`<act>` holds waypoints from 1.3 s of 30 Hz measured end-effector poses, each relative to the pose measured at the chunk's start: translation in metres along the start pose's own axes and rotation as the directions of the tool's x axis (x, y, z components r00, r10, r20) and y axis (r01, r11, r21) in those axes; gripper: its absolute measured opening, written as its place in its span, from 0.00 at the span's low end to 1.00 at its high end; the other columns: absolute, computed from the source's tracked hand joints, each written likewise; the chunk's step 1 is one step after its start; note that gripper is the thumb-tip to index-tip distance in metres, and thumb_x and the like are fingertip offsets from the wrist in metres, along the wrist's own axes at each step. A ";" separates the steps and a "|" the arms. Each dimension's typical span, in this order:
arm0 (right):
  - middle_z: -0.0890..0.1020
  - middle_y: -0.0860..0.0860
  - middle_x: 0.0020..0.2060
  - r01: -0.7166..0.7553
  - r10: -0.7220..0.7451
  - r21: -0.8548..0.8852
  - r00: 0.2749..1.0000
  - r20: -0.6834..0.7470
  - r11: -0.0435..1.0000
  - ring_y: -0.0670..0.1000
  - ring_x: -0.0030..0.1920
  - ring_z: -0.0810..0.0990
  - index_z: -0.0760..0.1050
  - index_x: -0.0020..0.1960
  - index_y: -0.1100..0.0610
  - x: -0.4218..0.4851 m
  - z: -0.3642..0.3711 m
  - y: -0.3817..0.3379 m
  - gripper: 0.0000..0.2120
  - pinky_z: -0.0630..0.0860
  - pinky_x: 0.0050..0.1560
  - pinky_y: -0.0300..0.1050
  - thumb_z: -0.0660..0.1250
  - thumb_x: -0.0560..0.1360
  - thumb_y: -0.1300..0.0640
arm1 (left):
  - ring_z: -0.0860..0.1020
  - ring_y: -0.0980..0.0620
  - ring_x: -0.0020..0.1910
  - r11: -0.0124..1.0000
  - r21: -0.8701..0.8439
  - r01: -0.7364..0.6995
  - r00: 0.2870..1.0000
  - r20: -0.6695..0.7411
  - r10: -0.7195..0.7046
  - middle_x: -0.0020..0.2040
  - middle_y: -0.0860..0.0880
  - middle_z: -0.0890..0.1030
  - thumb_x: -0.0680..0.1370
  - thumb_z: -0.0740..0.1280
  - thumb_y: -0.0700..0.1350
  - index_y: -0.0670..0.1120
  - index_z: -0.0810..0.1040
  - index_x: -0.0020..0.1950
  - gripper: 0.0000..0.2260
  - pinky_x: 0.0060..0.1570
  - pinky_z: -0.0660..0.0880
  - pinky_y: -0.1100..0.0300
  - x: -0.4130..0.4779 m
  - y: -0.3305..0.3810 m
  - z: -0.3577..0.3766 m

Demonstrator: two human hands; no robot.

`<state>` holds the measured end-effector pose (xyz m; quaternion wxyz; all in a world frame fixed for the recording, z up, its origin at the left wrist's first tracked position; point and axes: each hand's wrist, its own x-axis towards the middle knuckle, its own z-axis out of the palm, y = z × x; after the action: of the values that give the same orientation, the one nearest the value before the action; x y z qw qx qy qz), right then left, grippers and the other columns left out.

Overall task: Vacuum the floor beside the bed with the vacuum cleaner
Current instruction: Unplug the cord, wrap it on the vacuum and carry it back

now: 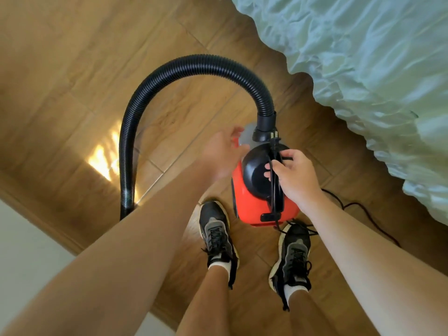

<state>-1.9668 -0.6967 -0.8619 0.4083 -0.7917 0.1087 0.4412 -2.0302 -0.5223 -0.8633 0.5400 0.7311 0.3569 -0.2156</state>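
Head view: red vacuum cleaner point(252, 204) sits on the wood floor point(72, 81) just beside the bed point(363, 57), ahead of the shoes point(215, 231). Grip of the right hand point(297, 177) is curled round its black handle point(278, 200), likely to lift or steady it; left hand point(223, 151) hovers loose and empty.

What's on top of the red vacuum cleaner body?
A black dome cover and black carry handle with a black power cord along it; the right hand curls round both. The handle's middle is hidden under that grip.
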 end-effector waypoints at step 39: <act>0.87 0.51 0.44 -0.008 0.008 -0.025 1.000 -0.007 1.000 0.48 0.43 0.87 0.74 0.57 0.54 -0.004 0.000 -0.005 0.06 0.82 0.56 0.55 0.65 0.82 0.61 | 0.67 0.41 0.60 0.890 0.407 0.207 0.877 -0.480 0.016 0.61 0.44 0.73 0.71 0.67 0.42 0.47 0.76 0.63 0.20 0.53 0.62 0.52 0.017 -0.003 -0.091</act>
<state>-1.9662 -0.6940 -0.8562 0.3963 -0.7978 0.1077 0.4414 -2.0278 -0.4311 -0.8479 0.2433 0.8461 0.4547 -0.1347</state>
